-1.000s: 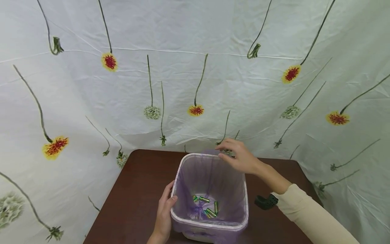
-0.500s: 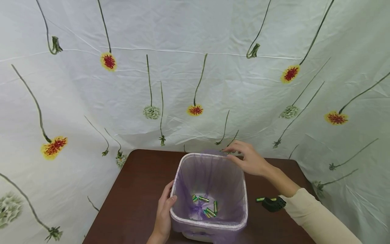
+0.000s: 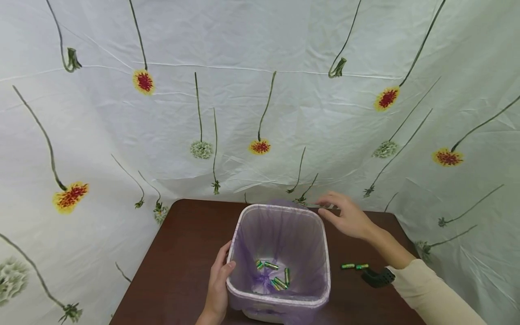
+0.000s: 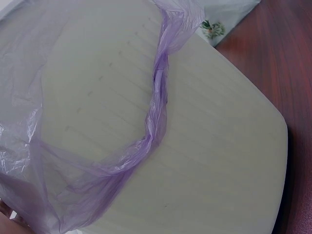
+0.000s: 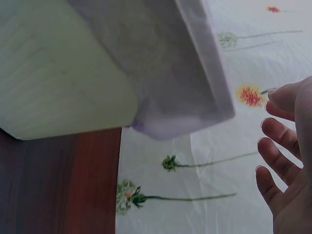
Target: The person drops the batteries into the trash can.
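A pale wastebasket (image 3: 280, 299), lined with a thin purple bag (image 3: 301, 234), stands upright on the table. Several green batteries (image 3: 280, 283) lie at its bottom. My left hand (image 3: 217, 286) grips its left side near the rim, thumb at the edge and fingers against the outer wall. In the left wrist view, purple bag film (image 4: 156, 112) hangs twisted down the bin's outside, with fingertips in the lower left corner. Beyond the bin's far right corner my right hand (image 3: 345, 216) hovers with loosely bent fingers (image 5: 278, 156) and nothing in them.
Two green batteries (image 3: 355, 266) lie on the dark brown table (image 3: 191, 243), right of the bin and below my right forearm. A black wrist piece (image 3: 378, 277) hangs at my right cuff. Behind the table stands a white flower-print cloth (image 3: 235, 117).
My right hand has moved right, off the bin's far rim and bag edge. Two batteries on the table have come into view from behind the wrist piece. The left hand keeps its place.
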{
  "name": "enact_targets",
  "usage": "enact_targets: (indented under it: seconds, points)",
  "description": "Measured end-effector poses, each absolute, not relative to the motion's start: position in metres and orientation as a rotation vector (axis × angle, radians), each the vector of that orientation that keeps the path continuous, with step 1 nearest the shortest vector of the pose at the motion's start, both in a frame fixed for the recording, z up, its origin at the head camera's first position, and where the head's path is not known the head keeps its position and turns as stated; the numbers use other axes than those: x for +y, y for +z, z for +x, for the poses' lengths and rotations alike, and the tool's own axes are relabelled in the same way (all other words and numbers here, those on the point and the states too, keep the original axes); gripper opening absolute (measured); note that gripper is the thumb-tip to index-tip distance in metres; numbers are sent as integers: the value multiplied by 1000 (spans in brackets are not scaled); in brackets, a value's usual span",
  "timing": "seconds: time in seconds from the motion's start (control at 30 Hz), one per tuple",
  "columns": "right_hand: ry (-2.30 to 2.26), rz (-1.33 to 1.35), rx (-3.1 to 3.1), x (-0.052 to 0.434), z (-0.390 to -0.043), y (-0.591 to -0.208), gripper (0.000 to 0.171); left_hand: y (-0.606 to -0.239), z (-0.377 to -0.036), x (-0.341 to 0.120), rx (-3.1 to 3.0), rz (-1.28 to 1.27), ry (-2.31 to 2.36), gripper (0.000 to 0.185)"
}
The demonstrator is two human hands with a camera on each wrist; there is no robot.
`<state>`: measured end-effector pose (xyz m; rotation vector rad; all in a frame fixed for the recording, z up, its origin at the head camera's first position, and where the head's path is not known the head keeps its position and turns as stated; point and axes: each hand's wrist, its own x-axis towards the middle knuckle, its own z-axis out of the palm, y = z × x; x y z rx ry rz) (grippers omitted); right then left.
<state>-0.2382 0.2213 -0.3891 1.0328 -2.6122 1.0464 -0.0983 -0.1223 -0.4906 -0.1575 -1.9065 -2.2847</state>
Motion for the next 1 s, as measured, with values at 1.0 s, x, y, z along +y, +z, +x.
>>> enact_targets:
  seconds: [1.0]
  points:
    - [933,488,-2713,329,-208,-476,24,-492,-101,-120,-1883,-203,-2242,52]
